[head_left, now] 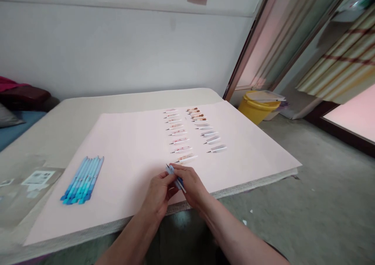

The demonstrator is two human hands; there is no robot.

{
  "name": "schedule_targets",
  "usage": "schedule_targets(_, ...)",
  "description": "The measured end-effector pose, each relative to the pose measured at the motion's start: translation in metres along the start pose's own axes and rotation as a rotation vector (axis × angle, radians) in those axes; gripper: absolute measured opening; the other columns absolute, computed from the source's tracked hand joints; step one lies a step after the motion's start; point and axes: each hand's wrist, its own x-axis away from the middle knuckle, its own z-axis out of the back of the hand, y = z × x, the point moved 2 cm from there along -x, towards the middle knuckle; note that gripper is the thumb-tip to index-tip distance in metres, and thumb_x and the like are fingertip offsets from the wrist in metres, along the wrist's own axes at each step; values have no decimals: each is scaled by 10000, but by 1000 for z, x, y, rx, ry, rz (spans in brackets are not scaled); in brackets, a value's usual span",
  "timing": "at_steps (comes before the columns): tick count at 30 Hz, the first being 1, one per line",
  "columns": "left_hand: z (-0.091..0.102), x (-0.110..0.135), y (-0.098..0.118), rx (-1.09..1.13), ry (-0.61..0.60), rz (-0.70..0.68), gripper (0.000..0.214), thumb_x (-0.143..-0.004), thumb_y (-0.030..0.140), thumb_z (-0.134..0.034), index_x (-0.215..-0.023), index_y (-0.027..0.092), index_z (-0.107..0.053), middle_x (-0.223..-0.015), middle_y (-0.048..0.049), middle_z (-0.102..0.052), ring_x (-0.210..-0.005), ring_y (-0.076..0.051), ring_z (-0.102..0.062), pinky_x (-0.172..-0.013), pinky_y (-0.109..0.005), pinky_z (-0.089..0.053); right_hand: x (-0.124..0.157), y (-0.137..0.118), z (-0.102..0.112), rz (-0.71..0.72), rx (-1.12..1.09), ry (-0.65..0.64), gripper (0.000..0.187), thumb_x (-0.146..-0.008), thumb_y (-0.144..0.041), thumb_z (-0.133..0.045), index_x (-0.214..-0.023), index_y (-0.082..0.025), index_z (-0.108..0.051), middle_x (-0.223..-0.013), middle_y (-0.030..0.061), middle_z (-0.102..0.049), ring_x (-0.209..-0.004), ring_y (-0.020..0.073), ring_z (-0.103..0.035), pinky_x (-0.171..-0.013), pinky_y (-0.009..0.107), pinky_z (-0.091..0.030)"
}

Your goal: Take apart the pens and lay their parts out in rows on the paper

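Note:
Near the table's front edge, my left hand (158,192) and my right hand (190,181) meet, both closed around one light-blue pen (170,170). A dark point shows at the pen's upper end, and a thin white stick sticks out below by my right fingers. The fingers cover most of the pen's body. Just beyond my hands lies a column of patterned pens (179,140) with dark tips and white sticks. To its right is a second column, with brown-ended pens (197,115) at the back and greyish pens (218,149) in front.
A bundle of blue pens (83,179) lies on the pink sheet (129,140) at the left. Clear plastic bags (20,194) lie beyond the sheet's left edge. A yellow bucket (255,108) stands on the floor behind the table's right side, and a wall runs along the back.

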Motion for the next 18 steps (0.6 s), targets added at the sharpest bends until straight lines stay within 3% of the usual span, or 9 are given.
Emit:
schedule_targets(4, -1, -2, 0, 18, 44, -40, 155, -617, 194, -692, -750, 120, -663, -659, -11, -603, -585, -82, -533, -563, -205, -419, 4, -4, -4, -24, -64, -38, 364, -654, -226, -589, -994, -125, -672, -916, 78, -682, -868, 212, -601, -745, 318, -448)
schedule_targets(9, 2, -6, 5, 76, 92, -121, 137, -619, 176, -677, -744, 124, -656, -667, -14, -618, -597, -91, -553, -573, -213, -442, 10, -6, -6, -40, -133, -56, 357, -686, -192, -560, -1025, -163, -668, -1005, 87, -671, -947, 222, -596, -832, 354, -447)
schedule_targets(15, 8, -7, 13, 94, 132, -144, 144, -619, 167, -683, -749, 111, -658, -699, -33, -640, -611, -102, -572, -576, -220, -460, 8, -14, -1, 242, 357, -290, 394, -745, -159, -533, -1123, -225, -625, -1097, 31, -643, -1071, 227, -536, -974, 420, -354)
schedule_targets(18, 10, -8, 11, 87, 104, -117, 180, -620, 176, -700, -785, 111, -667, -724, -45, -651, -617, -107, -580, -580, -225, -461, 4, -13, 4, 267, 516, -319, 389, -776, -157, -497, -1139, -229, -614, -1063, 27, -655, -1016, 227, -561, -942, 425, -385)
